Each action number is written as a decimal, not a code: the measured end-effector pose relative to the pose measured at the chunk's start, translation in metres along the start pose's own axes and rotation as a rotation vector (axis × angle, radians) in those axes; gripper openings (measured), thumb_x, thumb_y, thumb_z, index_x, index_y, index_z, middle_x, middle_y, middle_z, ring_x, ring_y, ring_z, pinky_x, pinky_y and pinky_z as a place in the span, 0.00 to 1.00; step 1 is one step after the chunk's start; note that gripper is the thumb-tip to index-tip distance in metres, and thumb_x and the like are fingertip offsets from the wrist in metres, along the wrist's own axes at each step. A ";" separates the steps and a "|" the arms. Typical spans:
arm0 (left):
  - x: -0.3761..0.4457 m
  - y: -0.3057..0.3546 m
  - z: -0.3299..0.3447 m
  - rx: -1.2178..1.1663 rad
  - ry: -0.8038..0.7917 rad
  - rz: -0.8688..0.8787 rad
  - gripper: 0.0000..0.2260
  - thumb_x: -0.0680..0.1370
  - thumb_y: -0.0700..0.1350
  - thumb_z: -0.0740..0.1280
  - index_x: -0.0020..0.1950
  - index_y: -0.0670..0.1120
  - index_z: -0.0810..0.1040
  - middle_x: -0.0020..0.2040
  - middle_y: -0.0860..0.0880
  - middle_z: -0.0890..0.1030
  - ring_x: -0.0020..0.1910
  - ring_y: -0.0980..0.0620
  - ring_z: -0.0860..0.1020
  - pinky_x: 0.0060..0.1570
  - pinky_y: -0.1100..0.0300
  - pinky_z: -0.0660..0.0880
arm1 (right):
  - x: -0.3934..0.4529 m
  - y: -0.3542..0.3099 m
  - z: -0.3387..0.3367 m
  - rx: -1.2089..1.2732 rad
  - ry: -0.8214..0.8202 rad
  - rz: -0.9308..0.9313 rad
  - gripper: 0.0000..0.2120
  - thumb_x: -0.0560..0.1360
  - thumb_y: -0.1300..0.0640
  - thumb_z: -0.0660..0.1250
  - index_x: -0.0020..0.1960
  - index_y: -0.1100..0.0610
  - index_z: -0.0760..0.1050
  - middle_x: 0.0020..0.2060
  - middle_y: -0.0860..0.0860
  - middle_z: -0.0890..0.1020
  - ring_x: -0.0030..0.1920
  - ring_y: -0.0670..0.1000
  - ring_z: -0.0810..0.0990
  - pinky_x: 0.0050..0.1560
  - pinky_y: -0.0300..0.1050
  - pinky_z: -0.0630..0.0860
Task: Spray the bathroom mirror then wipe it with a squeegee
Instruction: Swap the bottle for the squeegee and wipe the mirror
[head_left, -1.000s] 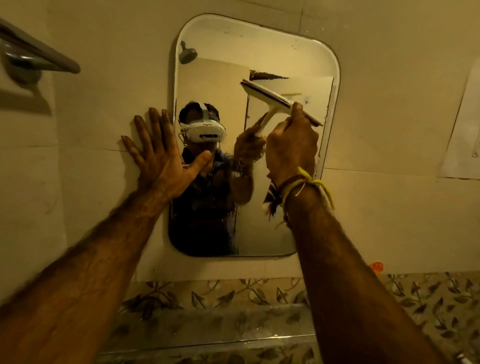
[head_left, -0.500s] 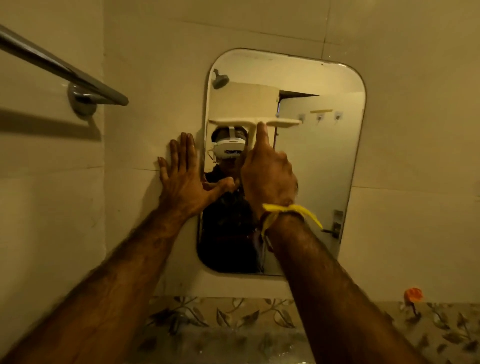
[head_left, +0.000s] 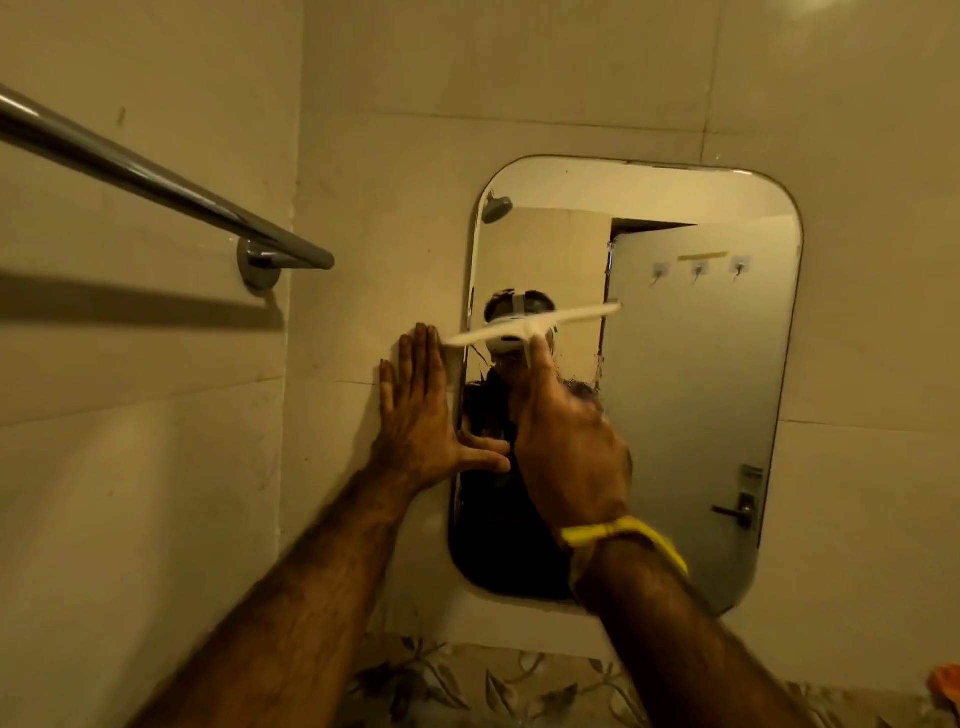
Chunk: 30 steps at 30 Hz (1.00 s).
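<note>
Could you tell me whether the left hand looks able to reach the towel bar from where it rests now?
Probably yes. The left hand lies flat and empty on the wall beside the mirror, and the towel bar hangs up and to its left with only bare tile between them.

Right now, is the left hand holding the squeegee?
No, the left hand lies flat and open on the wall beside the mirror, while the right hand holds the squeegee.

Large cream wall tiles (head_left: 519, 78) cover the bathroom under dim, yellowish light. A metal towel rail (head_left: 156, 182) runs along the left wall into a round mount (head_left: 258, 265) near the corner. Lower down, a band of leaf-patterned tiles (head_left: 467, 686) crosses the wall.
</note>
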<state>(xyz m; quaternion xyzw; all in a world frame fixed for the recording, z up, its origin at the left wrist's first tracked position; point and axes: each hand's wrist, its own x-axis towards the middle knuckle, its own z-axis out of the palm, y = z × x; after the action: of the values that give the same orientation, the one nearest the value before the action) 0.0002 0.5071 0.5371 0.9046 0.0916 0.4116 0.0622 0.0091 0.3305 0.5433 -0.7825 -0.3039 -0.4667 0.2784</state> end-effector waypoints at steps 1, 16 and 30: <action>0.000 -0.001 0.000 -0.007 0.002 0.002 0.74 0.52 0.82 0.65 0.76 0.46 0.23 0.75 0.47 0.21 0.75 0.48 0.23 0.73 0.44 0.26 | -0.017 0.007 0.003 -0.002 -0.004 -0.002 0.33 0.80 0.50 0.55 0.79 0.47 0.43 0.41 0.55 0.81 0.32 0.49 0.80 0.31 0.47 0.82; 0.000 0.007 0.016 0.030 0.152 -0.072 0.61 0.63 0.84 0.53 0.79 0.48 0.27 0.78 0.48 0.26 0.77 0.48 0.27 0.73 0.39 0.29 | -0.036 0.043 -0.015 -0.035 0.033 0.062 0.30 0.83 0.56 0.58 0.80 0.50 0.47 0.32 0.48 0.76 0.24 0.42 0.67 0.25 0.40 0.75; 0.005 0.024 0.036 0.011 0.305 -0.224 0.61 0.62 0.85 0.53 0.82 0.48 0.39 0.83 0.45 0.42 0.80 0.38 0.40 0.66 0.31 0.30 | -0.044 0.057 -0.030 0.050 0.086 0.233 0.26 0.83 0.51 0.50 0.79 0.48 0.48 0.31 0.52 0.79 0.28 0.51 0.78 0.30 0.50 0.81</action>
<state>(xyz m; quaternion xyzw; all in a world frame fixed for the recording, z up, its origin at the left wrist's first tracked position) 0.0333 0.4835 0.5214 0.8162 0.2024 0.5339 0.0883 0.0176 0.2614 0.5068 -0.7847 -0.2101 -0.4565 0.3630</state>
